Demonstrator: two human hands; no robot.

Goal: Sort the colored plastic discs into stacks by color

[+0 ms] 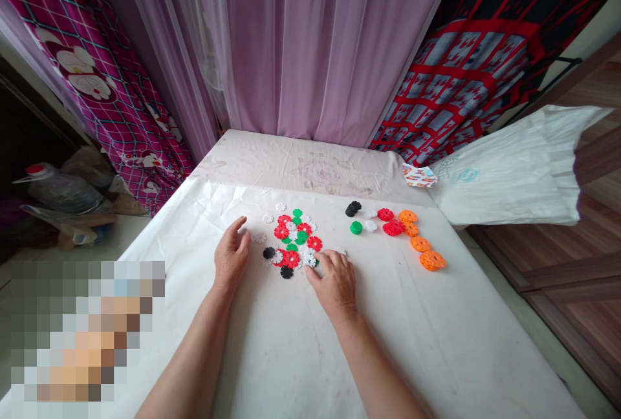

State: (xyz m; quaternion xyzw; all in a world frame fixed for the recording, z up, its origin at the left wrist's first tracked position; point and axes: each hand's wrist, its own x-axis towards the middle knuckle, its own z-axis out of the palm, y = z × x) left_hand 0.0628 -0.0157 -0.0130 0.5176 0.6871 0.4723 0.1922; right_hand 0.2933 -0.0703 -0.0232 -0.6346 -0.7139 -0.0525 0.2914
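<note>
A loose mixed pile of flat, notched plastic snowflake discs lies on the table, with red discs (290,258), green discs (301,238), white discs (292,227) and black discs (286,272). My left hand (232,252) rests on its edge just left of the pile, thumb and fingers apart, holding nothing. At the pile's right edge, my right hand (338,277) lies palm down. Its thumb and index finger are spread beside a white disc (309,258), perhaps touching it. The palm hides whatever is beneath it.
Right of the pile stand colour-sorted stacks: a black stack (353,209), a green stack (356,228), a white stack (370,226), red stacks (393,228) and orange stacks (431,260). A white bag (509,170) hangs over the right edge of the white-covered table (291,354), beside a patterned packet (419,176).
</note>
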